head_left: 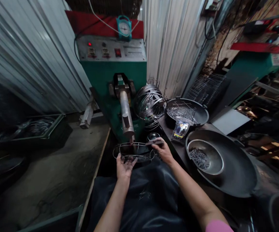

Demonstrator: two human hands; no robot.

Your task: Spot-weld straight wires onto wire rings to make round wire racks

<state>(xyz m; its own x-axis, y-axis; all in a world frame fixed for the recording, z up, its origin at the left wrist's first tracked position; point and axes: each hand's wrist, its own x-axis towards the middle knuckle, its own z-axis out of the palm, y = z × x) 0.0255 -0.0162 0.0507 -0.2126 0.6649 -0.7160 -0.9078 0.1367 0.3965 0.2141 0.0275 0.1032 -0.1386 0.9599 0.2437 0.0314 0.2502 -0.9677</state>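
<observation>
- While the left hand (125, 167) grips the round wire frame (143, 157), at six o'clock from the welder arm (125, 108),
- the right hand (163, 152) pinches a flat strip (156, 142);
- frame could tilt, if left fingers loosen.

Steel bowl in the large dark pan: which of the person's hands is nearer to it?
Right. The right hand is left of the steel bowl, by the wire frame's right end; the left hand is farther left, at the frame's left part.
</observation>
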